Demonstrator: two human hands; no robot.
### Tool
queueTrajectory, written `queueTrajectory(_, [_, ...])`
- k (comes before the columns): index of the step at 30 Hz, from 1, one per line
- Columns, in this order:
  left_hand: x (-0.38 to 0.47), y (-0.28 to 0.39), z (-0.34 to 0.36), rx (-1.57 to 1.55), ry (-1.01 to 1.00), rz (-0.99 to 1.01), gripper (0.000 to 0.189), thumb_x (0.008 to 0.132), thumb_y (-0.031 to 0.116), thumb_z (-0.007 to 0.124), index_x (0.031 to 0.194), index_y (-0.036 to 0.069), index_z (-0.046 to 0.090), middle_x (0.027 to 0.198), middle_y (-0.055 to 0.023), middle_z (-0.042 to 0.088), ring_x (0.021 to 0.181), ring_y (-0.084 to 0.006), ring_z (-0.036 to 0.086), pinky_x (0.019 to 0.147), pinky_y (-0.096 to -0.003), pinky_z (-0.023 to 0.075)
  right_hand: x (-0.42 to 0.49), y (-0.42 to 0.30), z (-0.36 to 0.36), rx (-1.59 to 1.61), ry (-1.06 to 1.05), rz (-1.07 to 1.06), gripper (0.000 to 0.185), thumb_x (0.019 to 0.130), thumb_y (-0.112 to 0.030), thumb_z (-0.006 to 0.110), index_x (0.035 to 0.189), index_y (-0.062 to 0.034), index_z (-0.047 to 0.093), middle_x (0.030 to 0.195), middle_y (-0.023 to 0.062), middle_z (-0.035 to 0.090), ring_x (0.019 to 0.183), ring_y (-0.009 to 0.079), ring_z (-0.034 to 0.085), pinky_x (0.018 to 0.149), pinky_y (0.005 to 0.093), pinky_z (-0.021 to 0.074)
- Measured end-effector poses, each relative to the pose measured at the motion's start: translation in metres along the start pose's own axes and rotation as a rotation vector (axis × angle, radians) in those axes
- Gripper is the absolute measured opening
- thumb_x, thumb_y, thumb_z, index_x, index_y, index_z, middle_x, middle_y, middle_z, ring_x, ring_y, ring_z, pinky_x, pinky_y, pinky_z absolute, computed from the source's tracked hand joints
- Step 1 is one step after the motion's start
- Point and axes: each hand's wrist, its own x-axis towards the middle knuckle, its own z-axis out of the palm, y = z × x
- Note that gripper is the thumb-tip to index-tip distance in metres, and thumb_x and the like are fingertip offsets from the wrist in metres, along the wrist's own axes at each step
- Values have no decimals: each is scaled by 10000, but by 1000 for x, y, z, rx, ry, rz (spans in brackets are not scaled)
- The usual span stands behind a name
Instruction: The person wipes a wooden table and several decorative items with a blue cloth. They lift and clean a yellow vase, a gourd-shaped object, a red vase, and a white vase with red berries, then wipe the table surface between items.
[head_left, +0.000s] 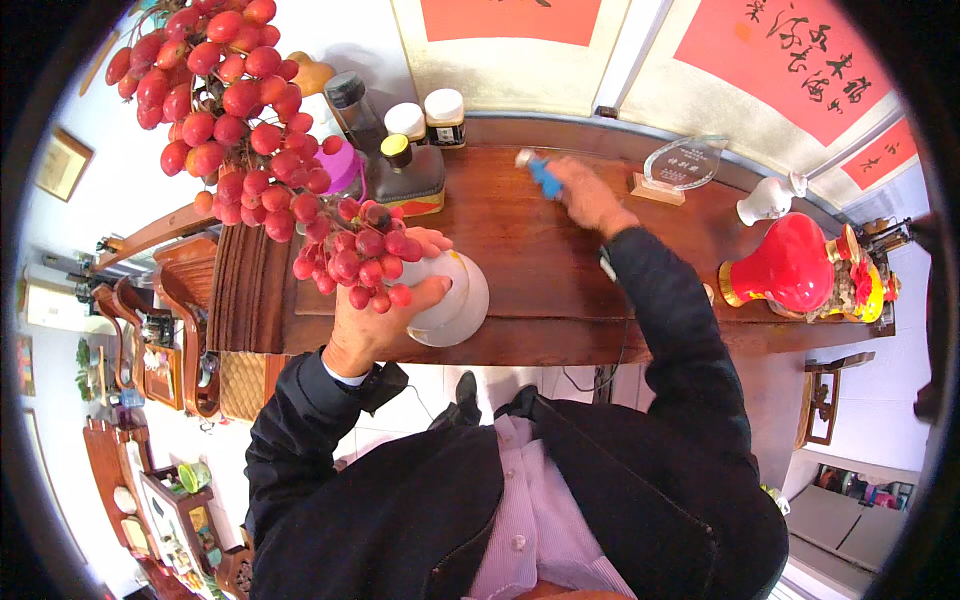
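Note:
My left hand (367, 319) grips a white vase (459, 304) near the front edge of a dark wooden cabinet top (517, 255). Clusters of red artificial berries (259, 142) hang over that hand and hide some fingers and the vase's mouth. My right hand (592, 196) reaches toward the back of the cabinet top, closed around a small blue thing with a whitish end (545, 178). Blur keeps me from telling whether it is a brush or a cloth. Right of this hand stands a clear leaf-shaped award plaque (684, 163) on a wooden base (657, 189).
Dark bottles (409, 176) and white-lidded jars (445, 116) line the back left. A small white vase (765, 201) and a glossy red vase (787, 262) stand at right. Red calligraphy scrolls (795, 60) hang behind. A cord (600, 386) dangles below the front edge.

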Motion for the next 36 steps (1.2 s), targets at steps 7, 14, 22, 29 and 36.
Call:
queueTrajectory(7, [-1, 1, 3, -33, 16, -4, 359, 820, -92, 803, 1129, 39, 674, 1282, -149, 747, 1250, -282, 686, 1108, -452, 534, 51, 41, 21, -274, 221, 283, 617, 969, -100, 691, 1563, -61, 528, 1565, 274, 552, 1490, 449, 478, 1273, 514, 367])
queueTrajectory(14, [4, 8, 3, -97, 10, 0, 368, 821, -90, 800, 1139, 44, 674, 1281, -146, 750, 1253, -278, 684, 1088, -441, 543, -21, -105, 42, 96, -63, -326, 663, 888, -22, 789, 1515, -150, 617, 1618, 188, 536, 1524, 441, 443, 1289, 509, 360])
queueTrajectory(22, [18, 11, 16, -165, 44, 15, 378, 797, -3, 867, 1133, 54, 702, 1190, -53, 782, 1136, -193, 700, 1038, -388, 551, -69, -25, -17, -177, 71, 205, 590, 943, -30, 689, 1519, -128, 609, 1585, 218, 551, 1484, 451, 483, 1270, 496, 388])
queueTrajectory(29, [35, 10, 27, -143, -50, 7, 347, 830, -46, 808, 1147, 48, 706, 1282, -128, 756, 1195, -270, 707, 1055, -427, 566, -87, -96, 3, 7, -26, -106, 607, 941, -92, 709, 1533, -153, 591, 1580, 183, 568, 1485, 441, 491, 1206, 514, 443])
queueTrajectory(36, [69, 5, 48, -116, -41, -3, 353, 803, -39, 828, 1120, 42, 696, 1182, -94, 778, 1136, -233, 724, 1009, -409, 586, -133, -65, -41, -252, 16, 315, 554, 1008, -103, 653, 1554, -128, 561, 1639, 223, 512, 1535, 427, 444, 1276, 501, 376])
